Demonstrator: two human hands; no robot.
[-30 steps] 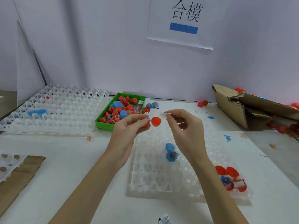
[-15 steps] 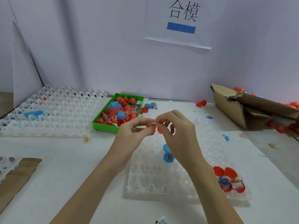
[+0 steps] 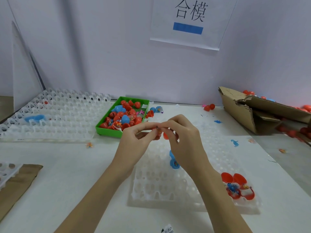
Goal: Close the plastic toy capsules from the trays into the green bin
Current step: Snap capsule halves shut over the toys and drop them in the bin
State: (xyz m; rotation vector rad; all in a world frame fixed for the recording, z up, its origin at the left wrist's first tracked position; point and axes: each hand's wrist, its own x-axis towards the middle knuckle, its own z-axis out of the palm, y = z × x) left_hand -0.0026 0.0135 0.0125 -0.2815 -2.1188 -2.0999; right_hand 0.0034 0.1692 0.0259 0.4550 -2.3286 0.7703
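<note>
Both hands meet above the near clear tray (image 3: 168,187), pinching a small red capsule (image 3: 165,135) between them. My left hand (image 3: 134,140) grips it from the left, my right hand (image 3: 183,140) from the right; fingers hide most of it. The green bin (image 3: 107,130) with several closed red and blue capsules lies just beyond the left hand. On the near tray sit an open blue capsule (image 3: 174,163) and open red capsules (image 3: 237,185) with small toys inside.
A large clear tray (image 3: 58,118) with a blue capsule (image 3: 34,118) lies at the left. A torn cardboard box (image 3: 252,113) with red capsules stands at the right. Loose capsules (image 3: 209,107) and small toy bits dot the white table. Brown cardboard (image 3: 15,184) lies at the near left.
The right hand came in from the right and joined the left on the red capsule, whose open half is now covered by fingers. The view shifted slightly.
</note>
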